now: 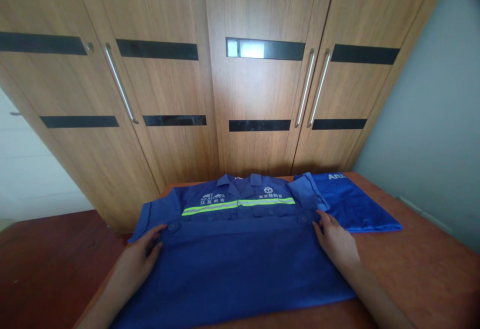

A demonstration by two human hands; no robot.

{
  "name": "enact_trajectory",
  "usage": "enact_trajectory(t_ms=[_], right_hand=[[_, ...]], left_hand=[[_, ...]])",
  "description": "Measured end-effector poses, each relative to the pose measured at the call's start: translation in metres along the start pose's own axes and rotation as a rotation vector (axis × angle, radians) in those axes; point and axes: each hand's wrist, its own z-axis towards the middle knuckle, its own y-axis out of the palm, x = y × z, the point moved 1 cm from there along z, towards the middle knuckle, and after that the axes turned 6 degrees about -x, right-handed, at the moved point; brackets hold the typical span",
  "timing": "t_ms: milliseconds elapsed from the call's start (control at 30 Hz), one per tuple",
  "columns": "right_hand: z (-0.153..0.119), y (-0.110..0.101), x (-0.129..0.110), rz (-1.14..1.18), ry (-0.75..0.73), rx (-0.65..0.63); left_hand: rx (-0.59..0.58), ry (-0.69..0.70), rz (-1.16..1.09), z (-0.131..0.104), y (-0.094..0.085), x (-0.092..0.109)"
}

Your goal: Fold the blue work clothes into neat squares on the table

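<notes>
Hands — left [140,258], right [335,243] — flat, open-gripped on one blue work shirt [232,249]; one folded garment [352,204] beside.

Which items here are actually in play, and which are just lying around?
In play:
- blue work shirt, spread flat on the table
- left hand and right hand, each resting flat on a side of the shirt

Lying about:
- folded blue garment, beside the shirt's sleeve
- wooden wardrobe, doors closed

You have a blue work shirt [240,249] with a yellow-green reflective stripe lying flat, collar toward the table's far edge, its lower part folded up over the chest.
</notes>
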Motion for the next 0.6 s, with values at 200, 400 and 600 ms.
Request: enact_trajectory(t_ms=[200,400,600], right_hand=[[-0.020,-0.014,-0.047,0.003,-0.246,0.089],[-0.056,-0.016,-0.134,0.196,-0.554,-0.198],[-0.067,-0.006,-0.146,0.210,-0.610,-0.368]], left_hand=[[0.120,0.218,0.329,-0.012,0.006,0.058],[-0.054,0.577,0.336,-0.036,0.064,0.144],[-0.148,0.626,0.402,-0.048,0.093,0.155]])
